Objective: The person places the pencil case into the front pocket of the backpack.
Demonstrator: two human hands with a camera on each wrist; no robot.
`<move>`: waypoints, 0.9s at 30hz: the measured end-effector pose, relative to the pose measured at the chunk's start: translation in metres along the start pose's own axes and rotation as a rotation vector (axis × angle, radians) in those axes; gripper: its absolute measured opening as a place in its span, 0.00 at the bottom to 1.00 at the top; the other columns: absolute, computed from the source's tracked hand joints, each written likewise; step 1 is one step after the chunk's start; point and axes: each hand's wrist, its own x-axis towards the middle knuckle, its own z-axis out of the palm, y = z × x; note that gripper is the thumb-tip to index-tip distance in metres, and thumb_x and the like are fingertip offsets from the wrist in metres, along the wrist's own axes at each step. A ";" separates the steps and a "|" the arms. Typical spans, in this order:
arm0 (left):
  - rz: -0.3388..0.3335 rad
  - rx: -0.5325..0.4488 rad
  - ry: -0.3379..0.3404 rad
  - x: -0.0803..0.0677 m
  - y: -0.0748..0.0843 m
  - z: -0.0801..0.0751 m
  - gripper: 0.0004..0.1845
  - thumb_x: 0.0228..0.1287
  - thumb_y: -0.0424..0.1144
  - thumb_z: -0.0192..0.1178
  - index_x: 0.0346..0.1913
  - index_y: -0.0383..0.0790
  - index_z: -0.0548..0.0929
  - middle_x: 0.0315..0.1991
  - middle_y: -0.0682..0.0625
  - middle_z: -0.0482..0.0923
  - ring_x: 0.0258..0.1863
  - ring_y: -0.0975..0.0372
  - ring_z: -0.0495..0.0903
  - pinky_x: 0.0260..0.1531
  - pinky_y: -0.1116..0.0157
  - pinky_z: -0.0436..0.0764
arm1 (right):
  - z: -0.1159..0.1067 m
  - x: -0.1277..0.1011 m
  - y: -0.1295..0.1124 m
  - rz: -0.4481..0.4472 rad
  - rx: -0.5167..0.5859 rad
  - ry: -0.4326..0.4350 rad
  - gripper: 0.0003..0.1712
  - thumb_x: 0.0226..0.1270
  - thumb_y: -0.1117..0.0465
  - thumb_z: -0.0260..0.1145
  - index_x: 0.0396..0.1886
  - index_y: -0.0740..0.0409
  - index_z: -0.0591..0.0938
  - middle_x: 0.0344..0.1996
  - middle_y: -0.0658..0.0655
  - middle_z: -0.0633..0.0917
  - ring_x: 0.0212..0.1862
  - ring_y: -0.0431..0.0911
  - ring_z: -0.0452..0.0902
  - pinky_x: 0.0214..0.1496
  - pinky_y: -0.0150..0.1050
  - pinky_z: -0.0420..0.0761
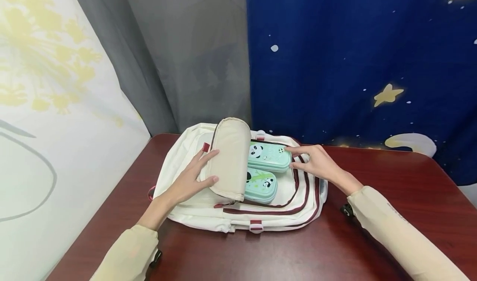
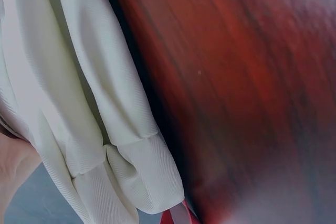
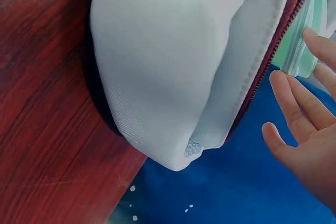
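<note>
A white backpack (image 1: 186, 148) with dark red trim lies flat on the table, its front pocket unzipped. Two mint-green pencil cases with pandas are partly inside: an upper pencil case (image 1: 270, 157) and a lower pencil case (image 1: 262, 188). Their left ends are hidden under the folded-back beige flap (image 1: 231, 157). My left hand (image 1: 188, 181) rests its spread index finger and thumb on the flap's left edge. With thumb and index finger, my right hand (image 1: 316, 161) pinches the right end of the upper case. In the right wrist view, the fingertips (image 3: 310, 35) sit against that case's zipped side.
The dark red wooden table (image 1: 283, 252) extends in front of the backpack and to both sides. Behind it hang a grey curtain (image 1: 193, 57) and a blue star-patterned curtain (image 1: 335, 66). A white patterned surface (image 1: 56, 148) borders the table's left side.
</note>
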 end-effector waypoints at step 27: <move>0.014 -0.008 0.026 0.000 0.001 0.003 0.36 0.58 0.55 0.61 0.68 0.70 0.58 0.72 0.49 0.47 0.71 0.55 0.43 0.56 0.39 0.58 | 0.008 0.016 0.000 0.074 0.052 -0.027 0.27 0.54 0.65 0.70 0.56 0.52 0.80 0.36 0.51 0.86 0.38 0.47 0.81 0.34 0.41 0.73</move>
